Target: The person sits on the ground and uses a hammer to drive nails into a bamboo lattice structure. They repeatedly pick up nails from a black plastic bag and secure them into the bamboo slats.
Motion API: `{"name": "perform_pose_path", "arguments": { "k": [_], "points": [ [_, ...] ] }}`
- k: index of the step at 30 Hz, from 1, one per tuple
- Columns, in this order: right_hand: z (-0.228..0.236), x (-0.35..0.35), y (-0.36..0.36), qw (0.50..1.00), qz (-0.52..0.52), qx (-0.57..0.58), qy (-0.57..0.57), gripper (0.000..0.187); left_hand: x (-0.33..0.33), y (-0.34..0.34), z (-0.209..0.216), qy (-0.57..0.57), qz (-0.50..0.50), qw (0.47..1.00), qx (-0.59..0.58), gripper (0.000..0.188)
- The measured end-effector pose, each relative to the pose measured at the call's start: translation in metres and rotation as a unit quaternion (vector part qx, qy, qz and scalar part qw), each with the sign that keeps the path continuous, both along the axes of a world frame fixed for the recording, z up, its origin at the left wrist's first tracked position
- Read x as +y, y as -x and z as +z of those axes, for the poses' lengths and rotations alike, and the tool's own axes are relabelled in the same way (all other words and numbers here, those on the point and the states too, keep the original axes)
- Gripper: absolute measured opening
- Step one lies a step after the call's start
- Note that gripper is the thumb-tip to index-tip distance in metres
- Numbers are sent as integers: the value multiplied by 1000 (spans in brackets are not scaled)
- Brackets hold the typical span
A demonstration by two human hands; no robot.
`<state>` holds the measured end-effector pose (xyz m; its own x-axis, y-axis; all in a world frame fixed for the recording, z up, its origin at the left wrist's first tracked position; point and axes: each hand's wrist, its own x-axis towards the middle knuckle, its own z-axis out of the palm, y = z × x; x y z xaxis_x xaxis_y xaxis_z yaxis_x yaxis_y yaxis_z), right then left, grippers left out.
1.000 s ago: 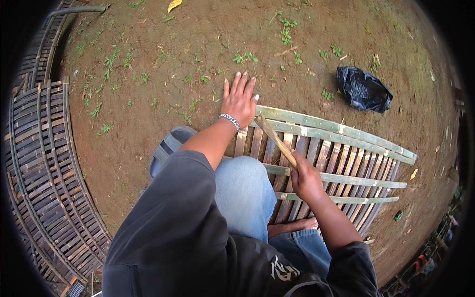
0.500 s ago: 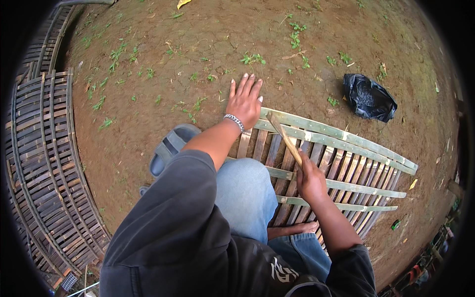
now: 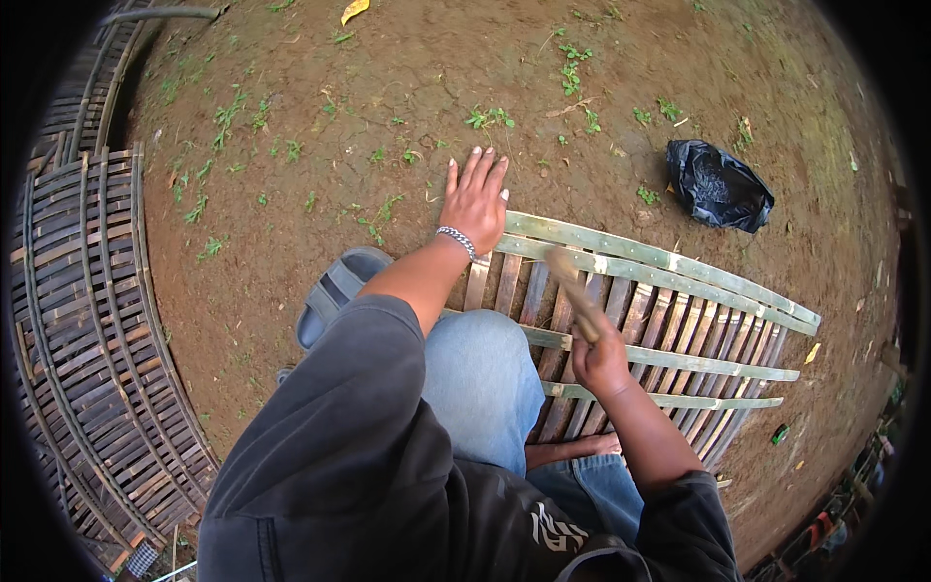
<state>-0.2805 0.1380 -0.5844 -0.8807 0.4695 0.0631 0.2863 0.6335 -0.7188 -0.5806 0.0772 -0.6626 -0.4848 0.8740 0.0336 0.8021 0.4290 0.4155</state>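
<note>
My left hand (image 3: 474, 206) lies flat with its fingers stretched out, at the left end of the green bamboo rails (image 3: 669, 260), partly over the soil. In my right hand (image 3: 601, 360) is a light brown wooden stick (image 3: 574, 288), like a tool handle, smeared by motion. It slants up and left above the second rail, and no separate head can be made out. Under it lies a bamboo slat panel (image 3: 635, 315), with dark and pale slats crossing below long green strips. Small dots line the two far strips. My bare foot (image 3: 572, 450) rests on the panel's near part.
A black plastic bag (image 3: 720, 186) lies on the soil beyond the panel. More slatted bamboo panels (image 3: 82, 301) spread along the left. A grey sandal (image 3: 335, 291) sits by my left forearm. A small green object (image 3: 780, 434) lies at the right.
My right hand has shifted slightly down, and the wooden stick has swung, its far end now blurred and farther right. My left hand stays at the panel's end.
</note>
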Motion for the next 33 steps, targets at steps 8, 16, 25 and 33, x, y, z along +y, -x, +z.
{"name": "perform_pose_path", "arguments": {
  "k": [8,16,25,33],
  "points": [
    [17,-8,5,997,-45,-58,-9,55,-6,0,-3,-2,1,1000,4,55],
    [40,20,-53,970,-83,-222,46,52,5,1,0,-1,-4,1000,1,52],
    [123,13,-294,856,-275,-425,102,48,-2,5,-11,56,-30,996,64,53],
    [89,-89,-374,785,-501,-326,162,54,61,-60,26,48,-185,978,82,58]
  ]
}}
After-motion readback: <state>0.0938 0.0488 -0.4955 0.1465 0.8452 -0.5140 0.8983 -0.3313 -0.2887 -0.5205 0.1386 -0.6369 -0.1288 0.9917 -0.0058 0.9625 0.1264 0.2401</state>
